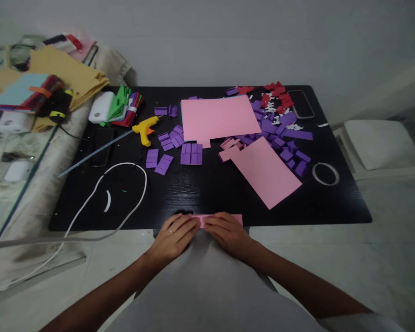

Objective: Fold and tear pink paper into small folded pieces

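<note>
At the table's front edge lies a narrow pink paper strip (237, 221), partly covered by my fingers. My left hand (175, 237), with a ring on one finger, grips the strip's left part, fingers together and pressed on it. Just to the right, my right hand (228, 234) holds the middle of the strip the same way, fingertips close to the left hand's. Both thumbs are hidden. Beyond the hands lie a tilted pink sheet (265, 173), a larger pink sheet (221, 117) and several folded purple paper pieces (191, 154).
A yellow glue gun (145, 130) with a long glue stick (96, 154) lies left on the black table (180, 196). A white cable (90, 203) loops over the left edge. Purple paper scraps (269, 124), a tape ring (325, 174) and a phone case (302, 104) are at right.
</note>
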A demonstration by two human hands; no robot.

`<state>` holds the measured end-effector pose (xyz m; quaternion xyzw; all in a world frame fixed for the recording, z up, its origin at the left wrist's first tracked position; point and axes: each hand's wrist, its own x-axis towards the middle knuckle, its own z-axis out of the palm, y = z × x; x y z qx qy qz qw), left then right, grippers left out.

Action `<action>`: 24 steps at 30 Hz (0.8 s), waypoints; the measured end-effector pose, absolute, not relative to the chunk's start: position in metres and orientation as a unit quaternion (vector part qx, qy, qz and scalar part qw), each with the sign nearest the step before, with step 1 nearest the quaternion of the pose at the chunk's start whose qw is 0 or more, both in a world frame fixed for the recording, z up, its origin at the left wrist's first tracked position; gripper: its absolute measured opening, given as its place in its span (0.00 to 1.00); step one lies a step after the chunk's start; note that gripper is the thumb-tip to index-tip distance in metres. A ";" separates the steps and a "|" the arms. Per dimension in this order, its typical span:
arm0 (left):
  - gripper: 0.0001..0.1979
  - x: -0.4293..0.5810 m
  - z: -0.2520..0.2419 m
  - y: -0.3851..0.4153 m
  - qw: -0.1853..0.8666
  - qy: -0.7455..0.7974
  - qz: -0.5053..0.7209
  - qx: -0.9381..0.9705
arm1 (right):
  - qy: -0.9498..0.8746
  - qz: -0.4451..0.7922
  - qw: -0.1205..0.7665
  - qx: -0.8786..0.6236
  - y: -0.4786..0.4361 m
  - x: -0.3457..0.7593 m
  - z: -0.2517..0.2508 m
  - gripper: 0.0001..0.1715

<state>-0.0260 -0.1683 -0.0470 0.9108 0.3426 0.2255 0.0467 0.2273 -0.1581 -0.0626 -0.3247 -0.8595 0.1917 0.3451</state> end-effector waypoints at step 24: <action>0.16 -0.061 -0.042 -0.173 0.007 0.414 0.201 0.888 | -0.873 0.175 0.311 -0.331 -0.158 0.228 -0.060 0.11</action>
